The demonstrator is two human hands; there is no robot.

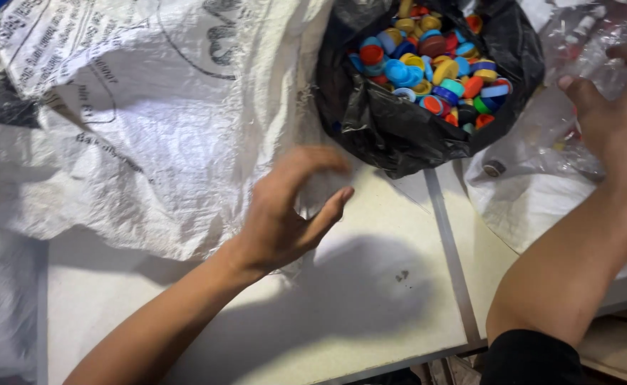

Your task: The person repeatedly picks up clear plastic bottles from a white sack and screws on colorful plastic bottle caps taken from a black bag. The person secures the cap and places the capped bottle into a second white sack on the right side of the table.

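Head view showed your left hand [285,207] spread open, fingers curled loosely, gripping nothing, at the lower edge of the big white woven sack [149,121] that covered the left half of the pale surface [370,299]. The sack looked light, limp and rather slick, so I judged it would fold and slide unless you bunched a handful of its hem, which lay just beside your fingertips. Right of it, well apart from that hand, sat the black plastic bag [392,132], mouth open, thin and floppy; its rolled rim seemed the safest hold, since the load would sag. Your right hand [616,117] rested on the clear plastic bottles [556,135] at the far right, though whether it closed on one I could not tell. They looked light, crushable and slippery. Smallest were the coloured bottle caps [434,71] filling the bag: hard, light, loose, apt to spill.
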